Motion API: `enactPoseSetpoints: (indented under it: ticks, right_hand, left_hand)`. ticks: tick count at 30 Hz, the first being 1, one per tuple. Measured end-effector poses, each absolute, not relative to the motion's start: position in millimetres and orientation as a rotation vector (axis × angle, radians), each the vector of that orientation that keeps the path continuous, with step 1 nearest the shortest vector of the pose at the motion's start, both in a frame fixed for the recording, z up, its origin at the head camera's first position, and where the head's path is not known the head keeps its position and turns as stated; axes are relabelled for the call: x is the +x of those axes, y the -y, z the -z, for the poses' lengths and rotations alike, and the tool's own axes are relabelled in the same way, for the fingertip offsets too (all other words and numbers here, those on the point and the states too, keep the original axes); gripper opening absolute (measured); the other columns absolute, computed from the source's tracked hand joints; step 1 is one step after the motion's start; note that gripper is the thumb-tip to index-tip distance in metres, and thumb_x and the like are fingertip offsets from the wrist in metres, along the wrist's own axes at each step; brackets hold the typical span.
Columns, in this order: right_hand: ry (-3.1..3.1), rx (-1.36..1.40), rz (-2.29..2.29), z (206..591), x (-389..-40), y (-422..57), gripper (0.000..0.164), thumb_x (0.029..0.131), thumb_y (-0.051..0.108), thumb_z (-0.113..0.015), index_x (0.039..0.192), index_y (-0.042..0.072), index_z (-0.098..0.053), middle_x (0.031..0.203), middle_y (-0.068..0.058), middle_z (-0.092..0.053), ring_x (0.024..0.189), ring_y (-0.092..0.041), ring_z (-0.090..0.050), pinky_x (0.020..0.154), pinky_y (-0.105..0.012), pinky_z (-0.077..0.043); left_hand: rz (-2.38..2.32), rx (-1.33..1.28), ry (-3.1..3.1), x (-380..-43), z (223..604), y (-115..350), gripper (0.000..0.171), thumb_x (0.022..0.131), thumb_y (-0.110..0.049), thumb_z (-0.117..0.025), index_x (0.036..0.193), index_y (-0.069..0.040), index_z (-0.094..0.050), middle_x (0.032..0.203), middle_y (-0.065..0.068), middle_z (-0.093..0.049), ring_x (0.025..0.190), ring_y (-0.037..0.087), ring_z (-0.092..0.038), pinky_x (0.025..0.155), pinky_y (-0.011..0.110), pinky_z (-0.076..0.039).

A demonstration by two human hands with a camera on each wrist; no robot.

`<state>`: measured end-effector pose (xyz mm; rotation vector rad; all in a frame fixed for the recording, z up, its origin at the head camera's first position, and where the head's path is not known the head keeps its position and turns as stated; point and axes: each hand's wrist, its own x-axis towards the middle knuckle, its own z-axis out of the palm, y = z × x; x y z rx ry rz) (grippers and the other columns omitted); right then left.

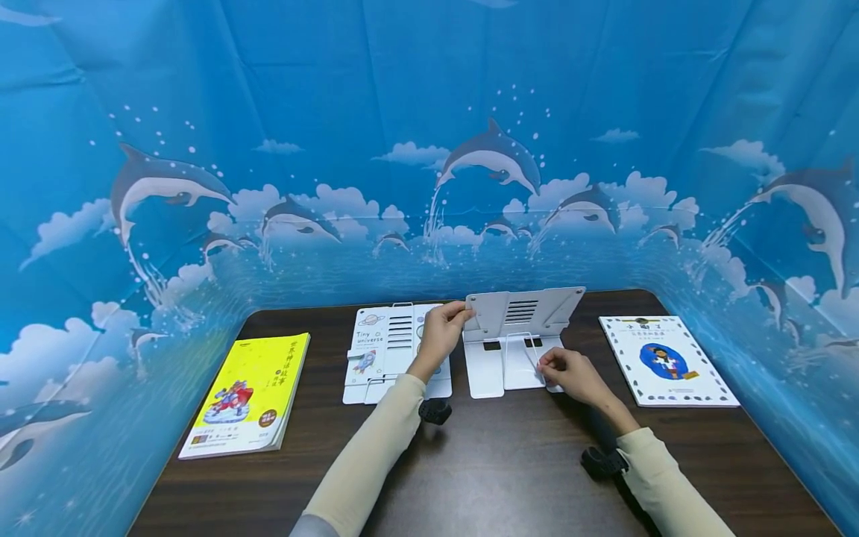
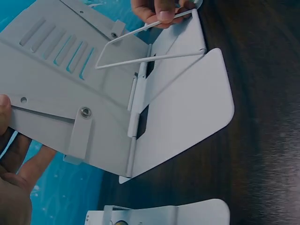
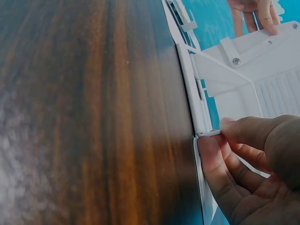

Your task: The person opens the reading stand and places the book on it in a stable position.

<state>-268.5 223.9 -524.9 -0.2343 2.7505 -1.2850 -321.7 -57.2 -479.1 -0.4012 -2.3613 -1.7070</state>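
Note:
A white folding book stand (image 1: 485, 371) stands unfolded at the back of the table, its slotted back panel (image 2: 42, 70) raised from the flat base. My left hand (image 1: 439, 335) grips the upper left edge of that panel between thumb and fingers. At the base's front right, my right hand (image 1: 570, 373) pinches the stand's wire bracket (image 2: 154, 59) between thumb and fingertips. The bracket is swung up from the base, its far bar in front of the panel. A second book stand (image 1: 372, 343), printed with "Tiny universe", lies flat under and left of my left forearm.
A yellow book (image 1: 282, 380) lies at the table's left, and a white book (image 1: 664, 362) with a blue round picture at the right. Behind the dark wooden table (image 1: 496, 477) hangs a blue dolphin-print curtain (image 1: 322, 112).

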Motion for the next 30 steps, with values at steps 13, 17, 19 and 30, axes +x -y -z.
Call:
enactPoseSetpoints:
  ticks: [13,17,19,30]
  right_hand:
    - [-2.775,-0.282,1.302,526.9,-269.1,-224.0,0.011,0.102,0.008,-0.069,0.106,-0.002,-0.070,0.088,-0.011,-0.073,0.074,-0.012,-0.069,0.065,-0.028,-0.060]
    - [-2.782,-0.288,1.303,526.0,-268.0,-224.1,0.011,0.103,0.008,-0.068,0.106,-0.003,-0.070,0.090,-0.013,-0.075,0.075,-0.013,-0.070,0.065,-0.028,-0.060]
    - [-2.784,-0.285,1.299,525.9,-267.6,-223.9,0.012,0.103,0.008,-0.068,0.106,-0.003,-0.071,0.090,-0.013,-0.075,0.075,-0.014,-0.070,0.065,-0.028,-0.059]
    - [-2.730,-0.150,1.412,523.7,-262.9,-228.0,0.018,0.105,0.010,-0.064,0.113,-0.005,-0.069,0.101,-0.018,-0.075,0.084,-0.020,-0.075,0.073,-0.032,-0.065]
  left_hand:
    - [1.693,-0.494,2.313,-301.3,492.5,57.0,0.017,0.103,-0.003,-0.065,0.109,-0.003,-0.081,0.107,0.010,-0.083,0.102,0.021,-0.080,0.089,0.037,-0.064]
    - [1.680,-0.517,2.300,-299.3,494.3,57.2,0.018,0.104,-0.002,-0.064,0.108,-0.003,-0.081,0.105,0.011,-0.083,0.100,0.022,-0.080,0.088,0.035,-0.064]
    - [1.674,-0.513,2.301,-299.0,494.4,57.2,0.018,0.104,-0.002,-0.063,0.108,-0.003,-0.081,0.105,0.011,-0.083,0.100,0.021,-0.080,0.088,0.035,-0.064]
    - [1.723,-0.422,2.313,-296.1,499.4,55.0,0.018,0.103,-0.002,-0.066,0.113,-0.005,-0.080,0.115,0.011,-0.081,0.106,0.021,-0.078,0.091,0.034,-0.063]
